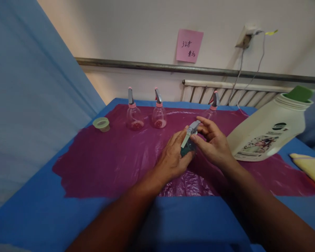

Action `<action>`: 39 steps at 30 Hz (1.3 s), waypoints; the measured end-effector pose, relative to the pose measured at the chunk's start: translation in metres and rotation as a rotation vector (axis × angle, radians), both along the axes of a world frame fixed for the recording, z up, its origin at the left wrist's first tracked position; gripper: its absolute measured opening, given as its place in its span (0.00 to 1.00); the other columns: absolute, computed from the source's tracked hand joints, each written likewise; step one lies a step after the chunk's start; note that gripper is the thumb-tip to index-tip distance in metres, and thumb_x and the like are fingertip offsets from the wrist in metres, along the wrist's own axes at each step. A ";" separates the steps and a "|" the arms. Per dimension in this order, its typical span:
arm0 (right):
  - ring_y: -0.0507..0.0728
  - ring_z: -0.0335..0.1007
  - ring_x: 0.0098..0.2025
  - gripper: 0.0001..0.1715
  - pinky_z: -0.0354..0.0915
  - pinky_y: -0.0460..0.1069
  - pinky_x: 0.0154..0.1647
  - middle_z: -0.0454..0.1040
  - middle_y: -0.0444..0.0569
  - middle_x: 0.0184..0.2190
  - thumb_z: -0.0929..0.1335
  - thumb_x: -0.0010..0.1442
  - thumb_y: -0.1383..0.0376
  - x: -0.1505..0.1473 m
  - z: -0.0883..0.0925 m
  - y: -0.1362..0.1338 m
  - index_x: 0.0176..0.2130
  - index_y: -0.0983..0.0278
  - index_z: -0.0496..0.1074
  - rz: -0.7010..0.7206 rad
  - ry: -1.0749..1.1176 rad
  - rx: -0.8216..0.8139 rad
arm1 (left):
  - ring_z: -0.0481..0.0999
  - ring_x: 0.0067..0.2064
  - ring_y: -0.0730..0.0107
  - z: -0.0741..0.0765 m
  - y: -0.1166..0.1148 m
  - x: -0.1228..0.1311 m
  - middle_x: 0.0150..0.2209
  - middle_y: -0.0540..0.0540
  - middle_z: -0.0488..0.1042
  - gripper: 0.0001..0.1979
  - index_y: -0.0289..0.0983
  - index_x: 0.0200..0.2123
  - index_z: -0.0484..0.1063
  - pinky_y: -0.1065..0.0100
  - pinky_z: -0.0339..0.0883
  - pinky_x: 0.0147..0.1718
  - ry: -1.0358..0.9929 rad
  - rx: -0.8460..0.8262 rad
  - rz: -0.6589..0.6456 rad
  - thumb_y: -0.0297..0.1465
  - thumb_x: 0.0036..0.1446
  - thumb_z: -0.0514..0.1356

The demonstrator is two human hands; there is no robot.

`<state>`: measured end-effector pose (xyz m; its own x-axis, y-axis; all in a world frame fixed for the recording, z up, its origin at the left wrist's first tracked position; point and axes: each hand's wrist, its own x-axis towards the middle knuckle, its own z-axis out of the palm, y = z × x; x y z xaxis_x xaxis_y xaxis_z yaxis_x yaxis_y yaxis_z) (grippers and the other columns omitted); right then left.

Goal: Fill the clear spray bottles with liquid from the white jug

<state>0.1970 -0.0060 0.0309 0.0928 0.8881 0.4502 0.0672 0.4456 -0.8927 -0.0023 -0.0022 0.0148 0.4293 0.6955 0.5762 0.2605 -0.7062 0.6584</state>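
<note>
1. Both bare forearms come nearest, reaching over a blue table cover toward a purple plastic sheet.
2. Left hand: mostly closed, thumb and fingers around the teal lower body of a trigger spray bottle, held tilted over the sheet.
3. Right hand: half open, thumb and bent fingers beside the bottle's grey spray head; whether it grips, I cannot tell.
4. Behind the hands stand three clear spray bottles with pink collars: a left one, a middle one and a right one, partly hidden by the right hand.
5. Near the sheet's left edge sits a small pale-green cup.
6. Just right of the right hand is a large off-white jug, something green at its mouth.
7. Farther right lies a yellow cloth.
8. On the wall, above a metal rail, is a pink sticky note.
</note>
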 end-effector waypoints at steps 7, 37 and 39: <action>0.59 0.84 0.52 0.35 0.79 0.55 0.52 0.86 0.45 0.47 0.85 0.60 0.58 -0.015 -0.002 0.002 0.62 0.51 0.76 -0.031 0.130 0.003 | 0.72 0.77 0.45 -0.003 0.000 0.000 0.77 0.38 0.70 0.43 0.49 0.83 0.56 0.39 0.70 0.77 -0.024 0.009 -0.002 0.28 0.72 0.68; 0.58 0.79 0.53 0.44 0.77 0.61 0.68 0.78 0.44 0.49 0.83 0.60 0.60 -0.020 -0.008 0.009 0.70 0.48 0.71 -0.082 0.043 0.093 | 0.76 0.72 0.47 0.007 0.000 -0.003 0.73 0.41 0.74 0.42 0.50 0.81 0.61 0.42 0.73 0.74 0.012 -0.034 0.012 0.27 0.69 0.68; 0.60 0.80 0.59 0.45 0.73 0.64 0.73 0.80 0.48 0.56 0.81 0.64 0.58 -0.019 -0.006 0.003 0.73 0.47 0.68 -0.051 0.022 0.096 | 0.76 0.73 0.46 0.008 0.001 -0.003 0.73 0.40 0.73 0.42 0.50 0.81 0.60 0.42 0.72 0.74 0.017 -0.028 0.008 0.27 0.70 0.68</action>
<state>0.1779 -0.0029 0.0250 0.1478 0.8346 0.5306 0.0726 0.5259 -0.8475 -0.0055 -0.0011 0.0224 0.4328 0.7148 0.5494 0.2772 -0.6854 0.6733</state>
